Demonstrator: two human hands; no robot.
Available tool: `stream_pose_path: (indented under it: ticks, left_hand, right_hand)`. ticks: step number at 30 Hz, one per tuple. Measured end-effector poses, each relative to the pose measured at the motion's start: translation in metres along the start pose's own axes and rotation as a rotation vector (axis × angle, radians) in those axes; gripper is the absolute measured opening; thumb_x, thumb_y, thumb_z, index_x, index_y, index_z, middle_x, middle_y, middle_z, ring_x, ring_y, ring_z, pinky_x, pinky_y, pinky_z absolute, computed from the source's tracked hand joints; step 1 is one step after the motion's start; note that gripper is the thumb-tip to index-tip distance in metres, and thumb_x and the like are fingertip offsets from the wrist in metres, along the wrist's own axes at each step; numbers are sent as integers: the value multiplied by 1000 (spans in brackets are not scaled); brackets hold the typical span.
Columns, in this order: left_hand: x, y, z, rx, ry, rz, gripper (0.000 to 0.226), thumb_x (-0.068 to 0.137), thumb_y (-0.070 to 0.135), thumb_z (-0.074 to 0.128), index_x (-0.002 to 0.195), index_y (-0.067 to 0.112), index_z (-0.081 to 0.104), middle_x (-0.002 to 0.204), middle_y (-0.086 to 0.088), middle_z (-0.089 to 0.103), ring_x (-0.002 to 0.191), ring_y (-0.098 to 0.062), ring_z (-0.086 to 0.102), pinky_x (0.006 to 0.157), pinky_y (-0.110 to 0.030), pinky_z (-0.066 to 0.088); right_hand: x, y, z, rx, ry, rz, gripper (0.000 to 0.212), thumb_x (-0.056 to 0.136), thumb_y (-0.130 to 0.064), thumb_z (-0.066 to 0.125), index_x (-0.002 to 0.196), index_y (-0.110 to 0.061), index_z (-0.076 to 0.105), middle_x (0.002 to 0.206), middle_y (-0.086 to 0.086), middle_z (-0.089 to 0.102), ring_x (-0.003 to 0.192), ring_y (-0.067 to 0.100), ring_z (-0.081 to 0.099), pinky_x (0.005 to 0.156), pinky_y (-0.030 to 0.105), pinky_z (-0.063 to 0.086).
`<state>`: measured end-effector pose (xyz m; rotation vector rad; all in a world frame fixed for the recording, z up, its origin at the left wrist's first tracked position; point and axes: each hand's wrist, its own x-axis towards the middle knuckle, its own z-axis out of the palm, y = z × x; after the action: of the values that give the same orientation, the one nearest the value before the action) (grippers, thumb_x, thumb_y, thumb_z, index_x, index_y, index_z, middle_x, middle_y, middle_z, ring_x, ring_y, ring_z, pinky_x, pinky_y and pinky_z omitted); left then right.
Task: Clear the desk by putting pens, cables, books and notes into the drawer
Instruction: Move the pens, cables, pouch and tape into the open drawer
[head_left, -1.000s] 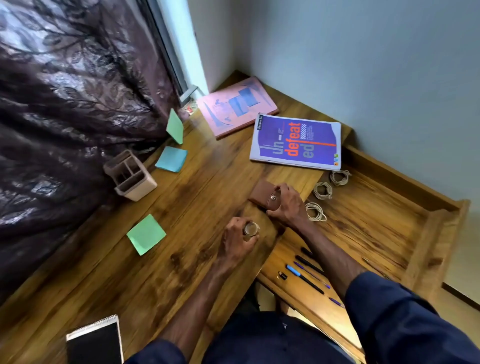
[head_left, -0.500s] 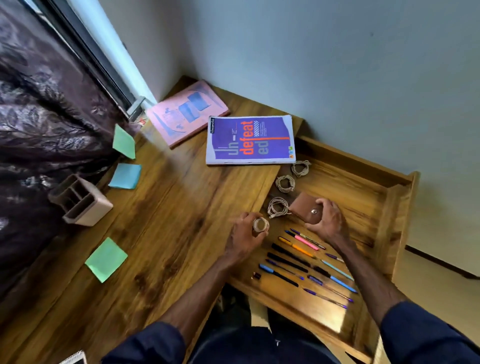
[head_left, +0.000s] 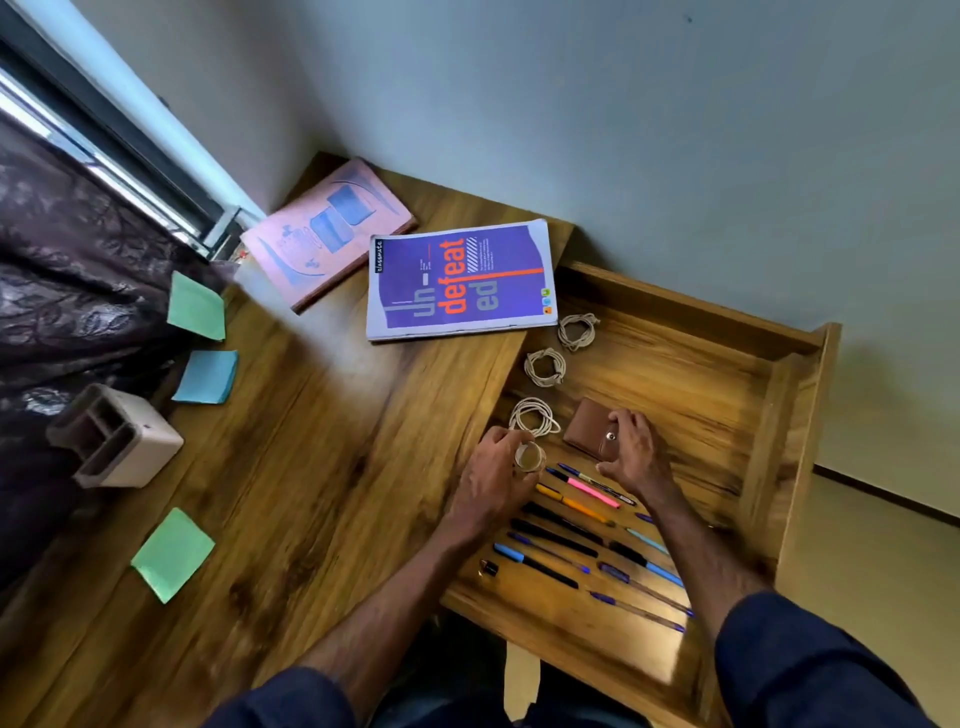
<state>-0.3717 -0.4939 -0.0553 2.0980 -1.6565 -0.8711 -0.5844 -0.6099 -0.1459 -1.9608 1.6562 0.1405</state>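
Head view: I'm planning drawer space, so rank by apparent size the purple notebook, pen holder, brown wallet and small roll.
1. purple notebook
2. pen holder
3. brown wallet
4. small roll, partly hidden by the left hand

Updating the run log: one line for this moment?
left hand holds small roll | right hand grips brown wallet in drawer | pens, cables in drawer | books, notes on desk

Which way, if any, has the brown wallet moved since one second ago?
Yes: the brown wallet, gripped by the right hand, went off the desktop rightward into the drawer.
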Motion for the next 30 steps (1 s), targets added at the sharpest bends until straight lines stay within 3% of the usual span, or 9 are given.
stream_pose_path:
  ticks: [3, 5, 7, 11, 15, 18, 22, 26, 30]
  left_hand:
    - [5, 14, 1, 17, -6, 17, 51, 88, 33, 75, 134, 22, 57, 124, 0, 53, 103, -8, 50, 85, -16, 40]
    - [15, 25, 1, 20, 6, 31, 48, 87, 34, 75, 131, 25, 60, 121, -1, 52, 99, -12, 55, 81, -19, 46]
    - [27, 36, 1, 49, 21, 60, 42, 88, 35, 73, 127, 28, 62, 115, 0, 53, 97, -13, 56, 77, -20, 47]
    - [46, 52, 0, 80, 10, 109, 33, 86, 35, 74, 117, 27, 68, 108, 0, 56, 99, -12, 55, 70, -17, 40]
    - [53, 58, 0, 82, 0, 128, 41, 82, 39, 79, 118, 22, 68, 112, -3, 54, 96, -11, 54, 73, -21, 44]
    - [55, 56, 3, 70, -3, 132, 41, 82, 38, 80, 117, 21, 67, 113, -3, 53, 94, -11, 54, 72, -22, 46]
    - [57, 55, 5, 38, -24, 149, 45, 85, 33, 77, 125, 20, 62, 117, -4, 54, 99, -13, 54, 81, -26, 50]
    - [55, 52, 8, 34, -35, 114, 40, 93, 24, 67, 129, 15, 54, 120, -4, 53, 101, -16, 57, 87, -32, 53]
    - [52, 43, 13, 64, -47, 86, 36, 93, 21, 63, 127, 22, 52, 121, -2, 54, 104, -15, 56, 85, -34, 55]
  right_hand:
    - [-6, -12, -8, 121, 160, -19, 63, 74, -34, 85, 127, -17, 56, 135, 8, 52, 122, 26, 52, 100, 41, 47]
    - [-20, -30, -24, 374, 239, -55, 38, 83, -36, 77, 115, -19, 66, 115, -2, 65, 103, 14, 62, 85, 31, 51]
    - [-36, -50, -44, 661, 162, -96, 18, 87, -32, 76, 100, -19, 74, 95, -9, 74, 85, 6, 69, 75, 24, 55]
    - [-48, -59, -59, 818, 21, -110, 21, 84, -24, 80, 102, -14, 76, 90, -1, 77, 80, 13, 74, 72, 37, 63]
    - [-46, -54, -75, 891, -50, -57, 19, 83, -28, 81, 100, -19, 77, 91, -1, 78, 82, 16, 76, 76, 42, 63]
    - [-41, -51, -81, 885, -145, -65, 25, 78, -28, 85, 101, -27, 75, 95, -3, 78, 86, 13, 75, 78, 38, 63]
    - [-32, -47, -74, 750, -94, -51, 31, 76, -25, 87, 103, -32, 73, 96, -10, 76, 85, 6, 74, 77, 32, 62]
    - [-8, -36, -68, 515, 73, 29, 37, 76, -17, 85, 111, -17, 74, 102, -1, 75, 86, 14, 69, 72, 26, 56]
    - [16, -24, -64, 391, 145, 101, 42, 75, -19, 86, 114, -12, 72, 109, 5, 73, 92, 18, 66, 74, 28, 54]
